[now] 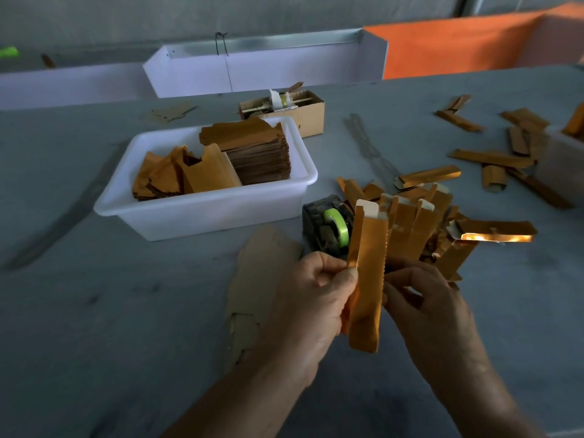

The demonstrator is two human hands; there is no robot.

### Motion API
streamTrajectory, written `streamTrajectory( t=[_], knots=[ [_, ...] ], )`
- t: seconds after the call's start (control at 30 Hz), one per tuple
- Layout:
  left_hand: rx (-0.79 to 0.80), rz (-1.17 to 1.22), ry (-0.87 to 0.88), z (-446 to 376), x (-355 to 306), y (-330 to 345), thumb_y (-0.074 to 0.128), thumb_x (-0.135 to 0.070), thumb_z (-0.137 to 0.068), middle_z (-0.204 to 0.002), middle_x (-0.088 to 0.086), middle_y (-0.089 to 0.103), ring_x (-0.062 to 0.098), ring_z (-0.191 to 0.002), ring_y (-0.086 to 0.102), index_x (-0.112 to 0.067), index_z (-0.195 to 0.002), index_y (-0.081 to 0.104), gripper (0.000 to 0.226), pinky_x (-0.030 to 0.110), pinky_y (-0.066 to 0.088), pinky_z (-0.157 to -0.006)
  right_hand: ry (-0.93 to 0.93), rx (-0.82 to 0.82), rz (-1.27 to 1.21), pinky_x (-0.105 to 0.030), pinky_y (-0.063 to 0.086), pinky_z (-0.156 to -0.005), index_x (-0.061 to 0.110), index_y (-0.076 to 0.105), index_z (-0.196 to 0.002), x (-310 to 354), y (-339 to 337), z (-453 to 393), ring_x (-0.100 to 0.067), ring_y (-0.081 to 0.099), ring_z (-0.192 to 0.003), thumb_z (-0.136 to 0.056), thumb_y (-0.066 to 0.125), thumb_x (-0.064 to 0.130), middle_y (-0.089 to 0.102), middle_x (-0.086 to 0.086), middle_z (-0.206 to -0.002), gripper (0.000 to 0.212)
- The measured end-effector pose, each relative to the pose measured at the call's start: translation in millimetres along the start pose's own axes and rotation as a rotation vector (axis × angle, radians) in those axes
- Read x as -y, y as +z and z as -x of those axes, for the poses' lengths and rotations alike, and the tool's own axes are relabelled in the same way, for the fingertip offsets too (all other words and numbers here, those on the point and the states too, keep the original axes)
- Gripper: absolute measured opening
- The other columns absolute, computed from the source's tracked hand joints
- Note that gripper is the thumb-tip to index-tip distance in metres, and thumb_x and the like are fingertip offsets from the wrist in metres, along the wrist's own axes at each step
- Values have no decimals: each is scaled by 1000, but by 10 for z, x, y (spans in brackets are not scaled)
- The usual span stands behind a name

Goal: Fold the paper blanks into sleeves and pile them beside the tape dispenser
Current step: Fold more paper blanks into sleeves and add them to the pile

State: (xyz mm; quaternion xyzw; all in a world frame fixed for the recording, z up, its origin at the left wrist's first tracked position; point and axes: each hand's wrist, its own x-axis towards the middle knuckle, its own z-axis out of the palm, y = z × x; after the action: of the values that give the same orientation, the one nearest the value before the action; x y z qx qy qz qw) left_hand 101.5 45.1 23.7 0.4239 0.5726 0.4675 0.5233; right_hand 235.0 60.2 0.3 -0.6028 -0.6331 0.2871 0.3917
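Note:
A long orange-gold paper sleeve (368, 279) stands upright between my hands, above the table's near middle. My left hand (311, 298) pinches its left edge with thumb and curled fingers. My right hand (423, 305) pinches its right, serrated edge with curled fingertips. Just behind the sleeve sits the dark tape dispenser (325, 227) with a green tape roll. To the dispenser's right lies a pile of folded gold sleeves (420, 222). A white plastic tub (218, 213) at the left holds a stack of flat brown paper blanks (252, 153).
A flat torn piece of brown cardboard (256, 279) lies under my left hand. A small cardboard box (294, 110) stands behind the tub. More sleeves (493, 158) are scattered at the far right. A white trough (252, 67) and an orange panel (452, 45) line the table's back.

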Motion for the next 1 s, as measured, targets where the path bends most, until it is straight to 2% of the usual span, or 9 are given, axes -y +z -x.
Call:
streamTrajectory(
  t=[0.07, 0.17, 0.27, 0.43, 0.57, 0.67, 0.77, 0.93, 1.0],
  knots=[
    [-5, -34, -2, -19, 0, -1, 58, -23, -93, -58, -10, 59, -2, -45, 54, -18, -90, 62, 8, 11, 39, -43, -108, -42, 211, -19, 42, -71, 14, 66, -75, 24, -10, -22, -16, 57, -95, -80, 69, 11, 59, 3, -105, 6],
    [-9, -45, -21, -36, -16, -5, 59, -25, -93, -65, -7, 64, 0, -54, 61, -23, -87, 63, 8, 13, 42, -46, -228, -104, 486, -42, 47, -73, 8, 68, -76, 89, -12, -10, -30, 55, -96, -76, 72, 7, 62, -7, -101, 4],
    [-12, -41, -19, -31, -16, 4, 59, -22, -93, -64, -6, 63, 3, -55, 61, -24, -83, 62, 11, 14, 42, -46, -232, -82, 642, -45, 47, -69, 6, 67, -80, 42, -44, 20, -36, 57, -87, -69, 74, 1, 63, -13, -93, 14],
    [2, -37, -12, -33, -34, -10, 62, -19, -91, -51, -13, 56, -2, -43, 50, -22, -80, 61, 11, 11, 35, -40, -77, -34, 185, -23, 43, -62, 15, 65, -77, 26, -250, -1, -14, 58, -75, -83, 64, 13, 61, 1, -85, 7],
    [50, -22, -10, 17, -89, -37, 63, -16, -89, -52, -9, 58, 0, -41, 50, -15, -80, 63, 9, 13, 37, -40, 73, 225, -331, -24, 49, -62, 28, 68, -78, 252, -395, 1, -7, 63, -72, -65, 62, 35, 69, 7, -77, 16],
    [80, 1, -7, 63, -90, -69, 64, -15, -87, -64, 3, 64, 12, -54, 60, -12, -81, 65, 7, 22, 49, -50, -28, 332, -333, -21, 50, -57, 34, 70, -82, 340, -404, -5, -5, 63, -71, -63, 57, 39, 70, 6, -80, 23],
    [97, 42, -22, 84, -108, -98, 65, -14, -87, -83, 10, 73, 25, -78, 71, -9, -89, 69, 6, 35, 60, -72, -122, 315, -217, -19, 50, -59, 40, 69, -85, 337, -348, -23, -5, 62, -74, -76, 63, 27, 70, 9, -83, 17],
    [94, 80, -42, 93, -125, -118, 63, -8, -89, -84, 10, 74, 19, -77, 73, -10, -88, 73, 10, 26, 59, -67, -173, 242, -85, -20, 44, -62, 42, 69, -85, 356, -304, -26, -1, 62, -76, -82, 61, 20, 69, 17, -79, 23],
    [103, 81, -38, 97, -113, -118, 62, -8, -89, -83, 9, 75, 19, -77, 73, -11, -87, 73, 12, 27, 59, -68, -178, 248, -37, -17, 44, -62, 48, 62, -100, 365, -303, -24, 2, 61, -78, -82, 61, 21, 66, 20, -82, 32]
  ],
)
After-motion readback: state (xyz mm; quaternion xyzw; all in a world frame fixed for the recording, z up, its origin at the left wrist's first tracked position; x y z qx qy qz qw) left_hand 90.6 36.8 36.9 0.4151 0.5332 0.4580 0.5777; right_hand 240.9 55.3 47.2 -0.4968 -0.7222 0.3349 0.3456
